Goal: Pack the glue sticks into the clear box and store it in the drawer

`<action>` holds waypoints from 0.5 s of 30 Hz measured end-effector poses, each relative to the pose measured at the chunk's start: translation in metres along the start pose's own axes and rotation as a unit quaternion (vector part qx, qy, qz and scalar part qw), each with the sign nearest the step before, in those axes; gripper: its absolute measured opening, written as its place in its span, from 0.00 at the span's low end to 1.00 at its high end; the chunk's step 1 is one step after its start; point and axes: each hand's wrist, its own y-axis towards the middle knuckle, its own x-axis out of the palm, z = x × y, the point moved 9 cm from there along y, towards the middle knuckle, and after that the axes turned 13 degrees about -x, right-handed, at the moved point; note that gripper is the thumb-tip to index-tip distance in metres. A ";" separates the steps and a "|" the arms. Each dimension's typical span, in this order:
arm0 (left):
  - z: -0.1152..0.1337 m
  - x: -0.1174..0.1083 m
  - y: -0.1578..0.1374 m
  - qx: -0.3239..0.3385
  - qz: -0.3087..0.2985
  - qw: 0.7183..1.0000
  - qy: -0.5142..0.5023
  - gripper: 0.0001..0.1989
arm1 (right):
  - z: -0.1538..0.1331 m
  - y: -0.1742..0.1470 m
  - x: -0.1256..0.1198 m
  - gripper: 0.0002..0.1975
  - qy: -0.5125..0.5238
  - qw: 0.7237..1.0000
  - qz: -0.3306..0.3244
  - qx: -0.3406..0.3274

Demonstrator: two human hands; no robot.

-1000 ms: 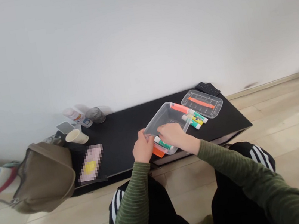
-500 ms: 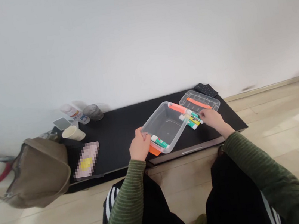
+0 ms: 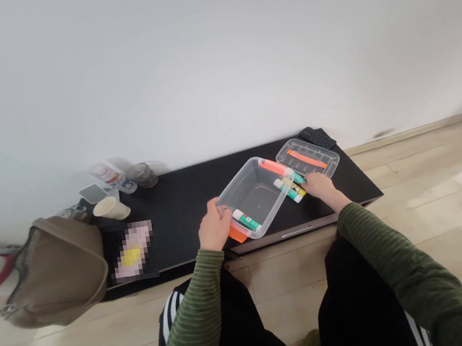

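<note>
The left hand point(image 3: 215, 227) is curled around the near left end of a clear box point(image 3: 257, 197), thumb over the rim and fingers against the outside, gripping it; the right hand point(image 3: 319, 187) has its fingers bent together at a green-and-white tube point(image 3: 299, 178) just beyond the box's right side, touching it, though I cannot tell whether they grip it.

The box sits on the black counter point(image 3: 180, 216), its top uncovered; it has two orange latches point(image 3: 274, 167), one at each end; one tube point(image 3: 246, 219) lies inside, near the left hand.

Three tubes are grouped by the box's right side: two green and white, counting the one at the fingertips, and one yellow point(image 3: 297, 187); that makes four tubes in view.

One clear lid point(image 3: 308, 159) with an orange strip lies behind the right hand; one dark dotted item point(image 3: 317, 137) is beside it; at the far left stand one paper cup point(image 3: 111, 209), one glass point(image 3: 142, 176) and one brown bag point(image 3: 60, 270).
</note>
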 end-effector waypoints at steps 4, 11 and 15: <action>0.001 -0.001 -0.001 0.000 -0.001 1.000 0.000 0.23 | -0.004 -0.002 -0.008 0.17 0.023 1.000 0.020 -0.006; 0.002 0.000 -0.002 0.003 0.001 1.000 0.009 0.24 | 0.005 -0.025 -0.022 0.14 0.339 0.933 0.119 0.002; 0.002 -0.001 -0.003 -0.001 0.004 1.000 0.014 0.24 | -0.006 -0.048 -0.060 0.17 0.402 0.877 0.260 -0.022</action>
